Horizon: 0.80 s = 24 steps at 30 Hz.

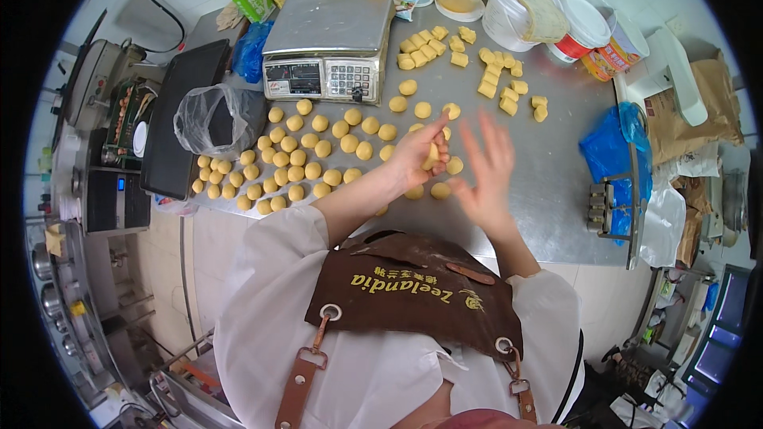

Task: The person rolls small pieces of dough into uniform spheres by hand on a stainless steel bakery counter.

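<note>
My left hand [414, 154] is raised over the steel table, fingers curled around a piece of yellow dough [431, 156] that partly shows in the palm. Just to its right is my right hand [486, 173], blurred by motion, its fingers spread and nothing visible in them. Rolled dough balls [296, 157] lie in loose rows to the left, and a few more lie around and beneath my hands. Beyond them, toward the back right, are cut, unrolled dough chunks [488, 78] in small clusters.
A digital scale [327, 44] stands at the back left, beside a black tray [184, 99] and a clear plastic bag [218, 121]. Tubs [507, 14] and containers line the wall. On the right edge sit a blue bag [608, 151] and a metal frame [633, 214].
</note>
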{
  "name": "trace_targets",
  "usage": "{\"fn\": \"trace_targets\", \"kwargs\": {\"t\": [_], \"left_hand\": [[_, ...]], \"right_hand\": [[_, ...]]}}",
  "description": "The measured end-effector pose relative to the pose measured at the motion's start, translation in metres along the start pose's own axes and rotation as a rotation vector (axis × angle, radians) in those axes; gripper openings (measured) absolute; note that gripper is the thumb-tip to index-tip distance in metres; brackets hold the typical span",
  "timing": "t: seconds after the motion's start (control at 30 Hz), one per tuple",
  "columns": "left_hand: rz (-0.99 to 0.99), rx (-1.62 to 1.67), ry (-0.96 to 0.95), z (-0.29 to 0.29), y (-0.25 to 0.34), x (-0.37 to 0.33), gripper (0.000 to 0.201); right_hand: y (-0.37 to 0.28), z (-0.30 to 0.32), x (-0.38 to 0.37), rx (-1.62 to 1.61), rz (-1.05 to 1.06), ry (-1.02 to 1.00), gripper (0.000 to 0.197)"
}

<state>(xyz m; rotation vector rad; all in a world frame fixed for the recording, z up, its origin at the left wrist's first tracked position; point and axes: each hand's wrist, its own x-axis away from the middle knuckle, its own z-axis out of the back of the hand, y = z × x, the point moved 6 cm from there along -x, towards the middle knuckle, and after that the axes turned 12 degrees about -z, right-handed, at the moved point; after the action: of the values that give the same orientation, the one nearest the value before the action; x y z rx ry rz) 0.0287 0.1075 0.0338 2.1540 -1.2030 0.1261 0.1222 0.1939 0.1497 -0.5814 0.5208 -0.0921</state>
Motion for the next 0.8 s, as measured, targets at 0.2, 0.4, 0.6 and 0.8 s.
{"fn": "trace_targets", "kwargs": {"t": [0.2, 0.4, 0.6, 0.8], "left_hand": [[0.042, 0.253, -0.225, -0.004, 0.009, 0.007, 0.042], [-0.172, 0.207, -0.301, -0.062, 0.009, 0.011, 0.040], [-0.101, 0.175, -0.210, -0.052, 0.010, 0.012, 0.050], [-0.172, 0.059, -0.427, -0.080, 0.045, 0.023, 0.063]], "right_hand": [[0.008, 0.002, -0.019, -0.261, -0.129, -0.058, 0.043], [-0.037, -0.036, -0.049, -0.075, 0.140, 0.027, 0.040], [-0.033, -0.030, -0.040, 0.023, 0.204, -0.004, 0.043], [-0.067, -0.013, -0.047, -0.063, 0.325, -0.042, 0.041]]}}
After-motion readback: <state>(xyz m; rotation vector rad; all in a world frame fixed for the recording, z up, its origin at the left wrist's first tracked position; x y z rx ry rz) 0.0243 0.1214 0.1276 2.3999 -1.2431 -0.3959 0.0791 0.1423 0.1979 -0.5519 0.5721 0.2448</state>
